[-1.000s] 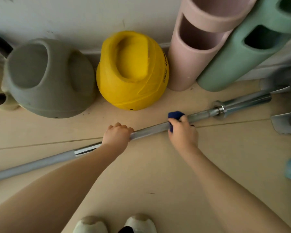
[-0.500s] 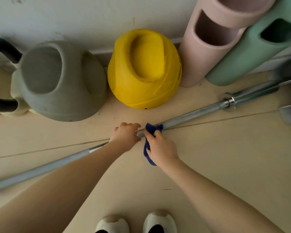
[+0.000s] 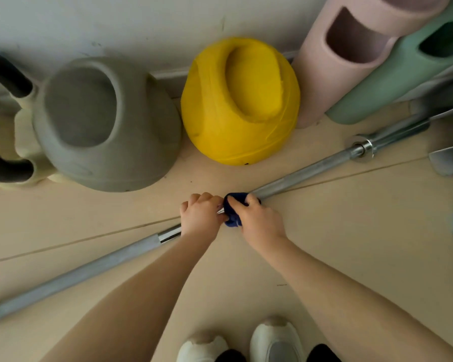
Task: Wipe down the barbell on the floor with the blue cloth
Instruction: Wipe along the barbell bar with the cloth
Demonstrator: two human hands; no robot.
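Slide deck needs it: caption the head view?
Left hand steadies floor barbell; right hand wraps blue cloth around it.

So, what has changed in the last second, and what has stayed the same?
The right hand, gripping the blue cloth around the barbell, slid along the shaft toward the left hand until the two nearly touch. The left hand kept its grip on the bar. The barbell stayed on the floor, and the yellow kettlebell and grey kettlebell did not move.

Floor: pale beige smooth flooring (image 3: 351,231) with thin seams.
Wall: off-white scuffed painted wall (image 3: 115,24), with baseboard.
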